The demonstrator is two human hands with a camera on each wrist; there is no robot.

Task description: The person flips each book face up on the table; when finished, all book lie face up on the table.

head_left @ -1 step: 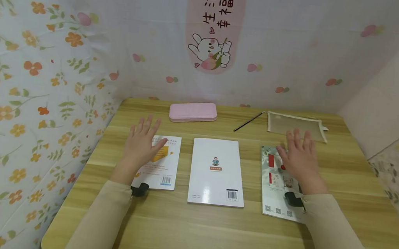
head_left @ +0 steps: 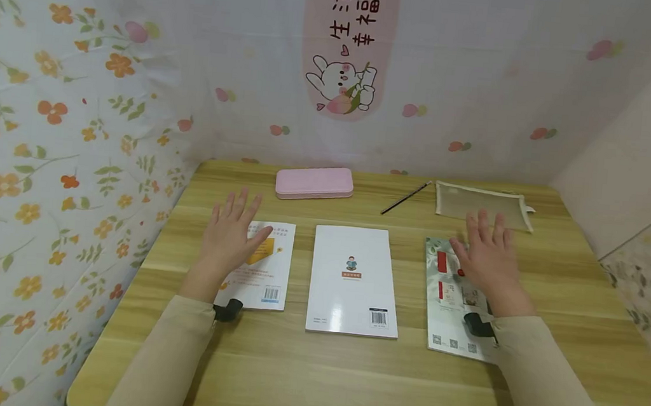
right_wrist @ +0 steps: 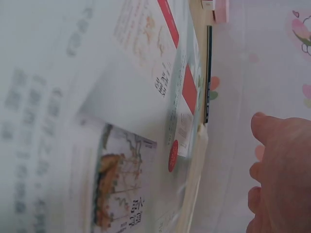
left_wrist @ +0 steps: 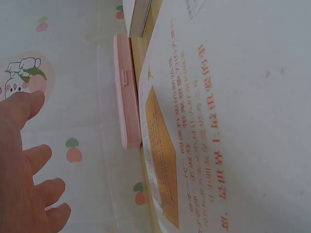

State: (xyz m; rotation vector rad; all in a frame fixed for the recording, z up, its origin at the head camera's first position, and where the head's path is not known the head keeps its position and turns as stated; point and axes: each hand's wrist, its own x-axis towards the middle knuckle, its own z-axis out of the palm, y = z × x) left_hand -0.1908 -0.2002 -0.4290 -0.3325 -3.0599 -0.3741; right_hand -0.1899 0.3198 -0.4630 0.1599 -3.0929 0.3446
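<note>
Fingers spread, my left hand hovers over the left part of a white book with an orange panel and hides some of it. In the left wrist view its fingers show apart from the cover, holding nothing. My right hand is over the upper right of a pale green book with red blocks on its back. The right wrist view shows that hand holding nothing too. Between the two hands a white book with a small printed figure and a barcode lies flat.
Along the back of the wooden table lie a pink pencil case, a dark pencil and a mesh zip pouch. Patterned cloth hangs behind the table and at its left.
</note>
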